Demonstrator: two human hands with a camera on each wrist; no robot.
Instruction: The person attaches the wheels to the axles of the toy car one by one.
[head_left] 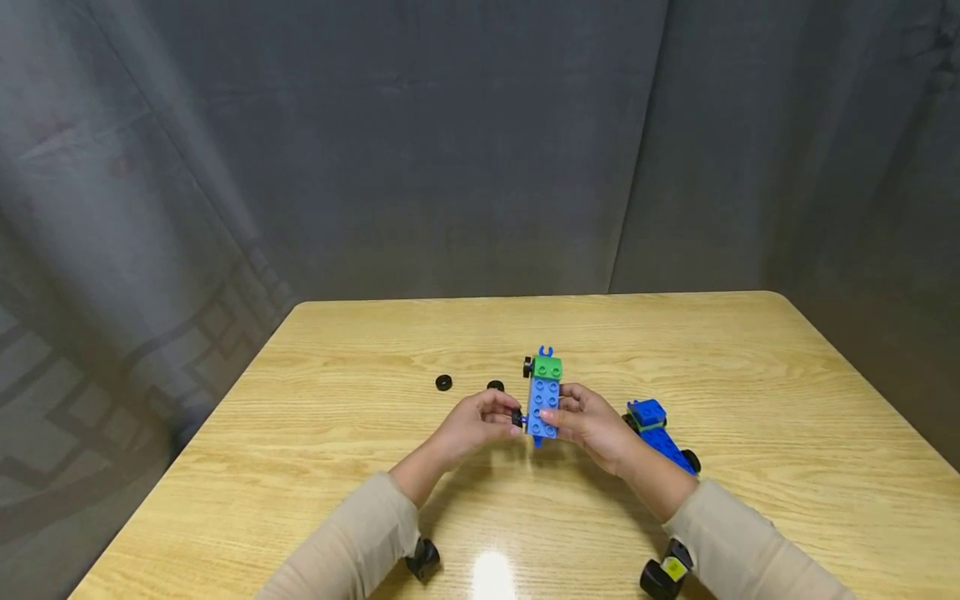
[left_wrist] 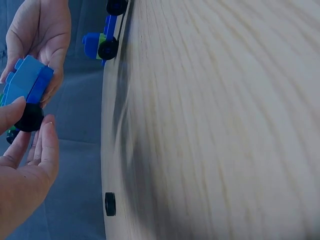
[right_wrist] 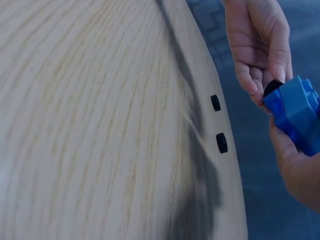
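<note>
A toy building-block car point(head_left: 542, 400) with a light blue studded body, a green block and a blue hook at its far end is held above the table. My right hand point(head_left: 596, 427) grips its body from the right, thumb on top. My left hand point(head_left: 471, 427) pinches a black wheel point(head_left: 517, 417) at the car's near left corner; the left wrist view shows that wheel point(left_wrist: 30, 118) between thumb and fingers, against the car's side. Another black wheel point(head_left: 528, 367) sits beside the green block. The car's right side is mostly hidden by my right hand.
Two loose black wheels, one further left point(head_left: 444, 382) and one just beyond my left hand point(head_left: 496, 386), lie on the wooden table point(head_left: 360, 350). A second, darker blue toy car point(head_left: 660, 437) with black wheels stands right of my right hand. Grey curtains point(head_left: 450, 167) hang behind.
</note>
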